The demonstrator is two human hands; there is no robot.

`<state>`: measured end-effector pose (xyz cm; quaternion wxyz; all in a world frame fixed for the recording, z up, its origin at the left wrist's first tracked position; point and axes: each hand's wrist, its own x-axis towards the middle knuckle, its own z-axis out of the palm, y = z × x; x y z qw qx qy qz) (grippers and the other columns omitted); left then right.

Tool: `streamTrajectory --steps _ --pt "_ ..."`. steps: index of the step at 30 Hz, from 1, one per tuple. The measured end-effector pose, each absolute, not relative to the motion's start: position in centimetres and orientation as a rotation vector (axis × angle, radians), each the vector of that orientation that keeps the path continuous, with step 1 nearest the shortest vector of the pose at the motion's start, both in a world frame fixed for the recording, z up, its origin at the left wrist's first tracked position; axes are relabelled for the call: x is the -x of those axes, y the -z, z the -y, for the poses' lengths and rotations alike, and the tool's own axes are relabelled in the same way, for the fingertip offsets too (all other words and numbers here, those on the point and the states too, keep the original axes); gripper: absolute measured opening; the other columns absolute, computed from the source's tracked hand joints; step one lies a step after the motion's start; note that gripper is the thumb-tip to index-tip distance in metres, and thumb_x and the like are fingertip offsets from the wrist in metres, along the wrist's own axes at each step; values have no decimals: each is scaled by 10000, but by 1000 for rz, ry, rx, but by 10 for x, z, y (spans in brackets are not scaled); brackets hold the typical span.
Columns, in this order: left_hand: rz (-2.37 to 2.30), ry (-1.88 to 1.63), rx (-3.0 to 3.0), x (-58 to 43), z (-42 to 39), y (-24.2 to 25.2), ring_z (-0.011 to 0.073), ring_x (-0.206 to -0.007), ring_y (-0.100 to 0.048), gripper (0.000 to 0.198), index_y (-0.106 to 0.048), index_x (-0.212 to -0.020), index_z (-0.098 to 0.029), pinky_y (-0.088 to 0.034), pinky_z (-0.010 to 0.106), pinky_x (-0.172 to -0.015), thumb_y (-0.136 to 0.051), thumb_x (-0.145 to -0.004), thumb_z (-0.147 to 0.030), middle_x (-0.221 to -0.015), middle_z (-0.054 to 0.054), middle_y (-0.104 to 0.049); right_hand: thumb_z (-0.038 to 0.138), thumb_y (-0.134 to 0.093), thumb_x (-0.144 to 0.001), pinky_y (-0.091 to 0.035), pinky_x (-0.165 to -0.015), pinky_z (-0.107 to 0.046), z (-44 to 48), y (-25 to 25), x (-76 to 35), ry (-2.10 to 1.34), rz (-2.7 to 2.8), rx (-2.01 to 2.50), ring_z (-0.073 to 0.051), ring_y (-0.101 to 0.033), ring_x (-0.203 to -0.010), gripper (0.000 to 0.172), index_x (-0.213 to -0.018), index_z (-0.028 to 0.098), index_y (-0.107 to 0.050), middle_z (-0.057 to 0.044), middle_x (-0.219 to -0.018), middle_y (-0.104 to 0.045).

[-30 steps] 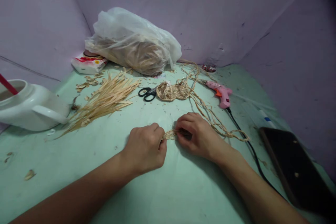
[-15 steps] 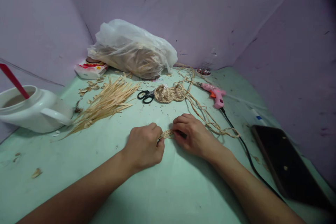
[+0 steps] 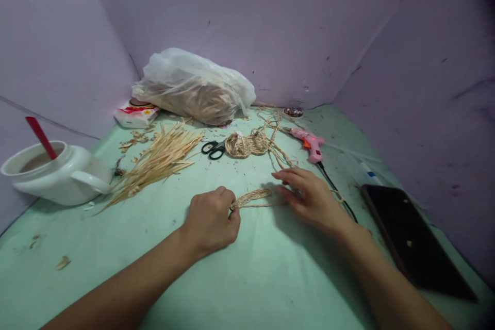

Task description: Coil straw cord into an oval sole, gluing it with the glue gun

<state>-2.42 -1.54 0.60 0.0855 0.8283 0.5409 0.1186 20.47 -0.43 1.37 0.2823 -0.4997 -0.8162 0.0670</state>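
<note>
Grn tbl (image 3: 259, 273) w/ scissors (image 3: 216, 153), glue gun (image 3: 314, 149), straw strips (image 3: 160, 160), plastic bag (image 3: 193, 87).

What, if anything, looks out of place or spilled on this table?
Mostly stray scraps: dried flakes lie scattered on the green tabletop beside the red-and-white box, and a pale fleck sits oddly on the dark phone-like slab. I see no clear spill or damage.
</note>
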Motion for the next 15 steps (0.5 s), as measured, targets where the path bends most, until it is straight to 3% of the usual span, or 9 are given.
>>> streamTrajectory --steps 7,15 --pt "-1584 -390 -2486 25 16 -5 172 -610 -558 142 -597 -757 -175 -335 288 -552 -471 -759 -241 -736 35 -624 249 -560 -877 -385 -819 -398 2 -1 -202 -228 2329 1381 -222 -612 -856 177 -1003 207 -677 -75 -942 -701" --pt "-1445 -407 -2556 30 13 -3 167 -602 -549 167 -589 -736 -174 -344 282 -553 -435 -786 -218 -705 36 -597 76 -475 -853 -242 -955 -473 -10 -5 -197 -163 2482 1247 -182 -596 -822 239 -877 216 -668 -23 -842 -677"
